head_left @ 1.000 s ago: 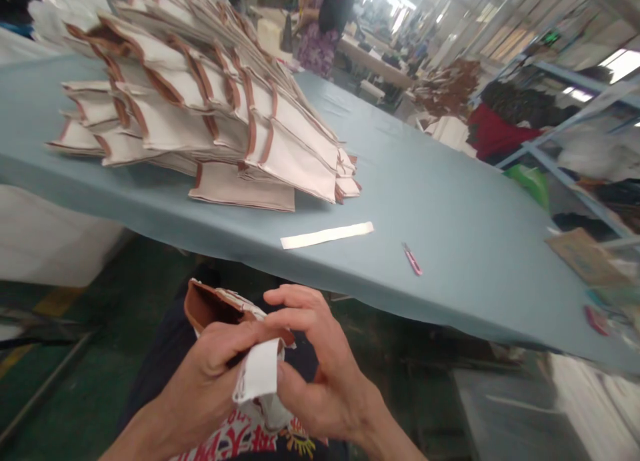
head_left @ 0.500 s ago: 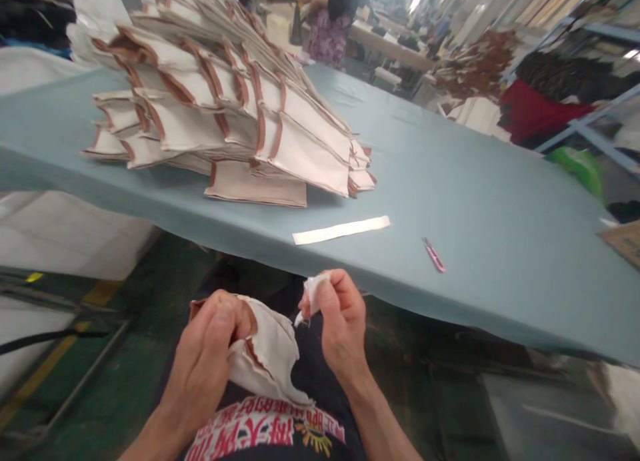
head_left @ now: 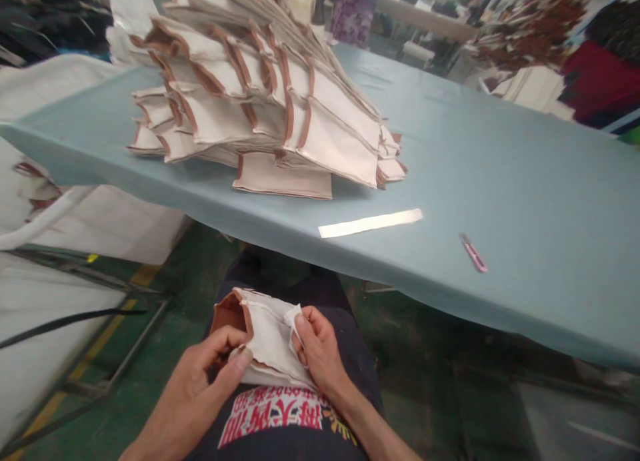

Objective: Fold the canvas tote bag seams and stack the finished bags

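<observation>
A white fabric pouch with a brown lining lies across my lap, its mouth gaping toward the left. My left hand pinches the near edge of that mouth between thumb and fingers. At the pouch's right end, my right hand is closed around a small white cloth piece and rests against the pouch. Whether the cloth piece is joined to the pouch I cannot tell. On the table beyond lie a white strip and pink-handled thread snips.
A blue-green covered table runs across in front of me. On its left side rises a large heap of white pouches with brown edging. White sacks and a metal frame stand at left. Another person is beyond the table.
My left hand has shifted from gripping the bunched pouch to pinching its mouth edge, and the pouch is spread flatter. My right hand has come down against the pouch. The view has swung left.
</observation>
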Demonstrator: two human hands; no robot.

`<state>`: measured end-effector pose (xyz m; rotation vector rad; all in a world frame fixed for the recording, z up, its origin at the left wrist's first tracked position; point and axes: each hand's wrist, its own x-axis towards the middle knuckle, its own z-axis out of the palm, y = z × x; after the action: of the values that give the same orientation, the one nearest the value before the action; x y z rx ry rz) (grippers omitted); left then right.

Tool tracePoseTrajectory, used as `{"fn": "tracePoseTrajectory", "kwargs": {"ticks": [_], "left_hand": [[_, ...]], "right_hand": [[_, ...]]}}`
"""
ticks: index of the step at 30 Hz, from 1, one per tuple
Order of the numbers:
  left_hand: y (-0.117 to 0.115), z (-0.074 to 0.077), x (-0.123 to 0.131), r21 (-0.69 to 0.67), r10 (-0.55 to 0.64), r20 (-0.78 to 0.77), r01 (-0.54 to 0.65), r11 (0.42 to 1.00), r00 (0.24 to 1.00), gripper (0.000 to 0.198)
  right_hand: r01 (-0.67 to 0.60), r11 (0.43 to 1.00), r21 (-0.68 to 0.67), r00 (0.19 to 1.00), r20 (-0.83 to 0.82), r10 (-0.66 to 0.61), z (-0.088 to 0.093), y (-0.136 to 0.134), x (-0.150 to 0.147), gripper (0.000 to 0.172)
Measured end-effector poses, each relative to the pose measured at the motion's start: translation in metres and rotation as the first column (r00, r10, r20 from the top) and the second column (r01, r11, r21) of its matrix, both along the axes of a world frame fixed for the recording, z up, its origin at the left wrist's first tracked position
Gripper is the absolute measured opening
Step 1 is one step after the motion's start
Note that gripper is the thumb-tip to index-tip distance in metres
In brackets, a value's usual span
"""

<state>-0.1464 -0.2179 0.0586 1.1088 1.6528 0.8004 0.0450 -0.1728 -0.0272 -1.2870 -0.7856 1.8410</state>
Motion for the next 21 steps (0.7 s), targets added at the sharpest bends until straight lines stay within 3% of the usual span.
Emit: {"fn": "tracePoseTrajectory", "kwargs": {"ticks": [7, 16, 21], "left_hand": [[0.005, -0.003, -0.019, -0.014, -0.209, -0.097, 0.209, 0.978, 0.973, 0.042], [0.012, -0.006, -0.026, -0.034, -0.220, -0.026, 0.219, 0.975, 0.975, 0.050], [0.023, -0.008, -0.010, 0.122, -0.117, -0.006, 0.117, 0.986, 0.993, 0.051]], "right_hand": [[-0.034, 0.999, 0.021, 0.998, 0.050, 0.033, -0.007, -0.005, -0.001, 0.061], [-0.075, 0.990, 0.122, 0.981, 0.187, 0.051, 0.002, -0.003, 0.004, 0.051], [-0.107, 0.971, 0.214, 0.947, 0.318, 0.034, 0.032, 0.018, 0.027, 0.044]]}}
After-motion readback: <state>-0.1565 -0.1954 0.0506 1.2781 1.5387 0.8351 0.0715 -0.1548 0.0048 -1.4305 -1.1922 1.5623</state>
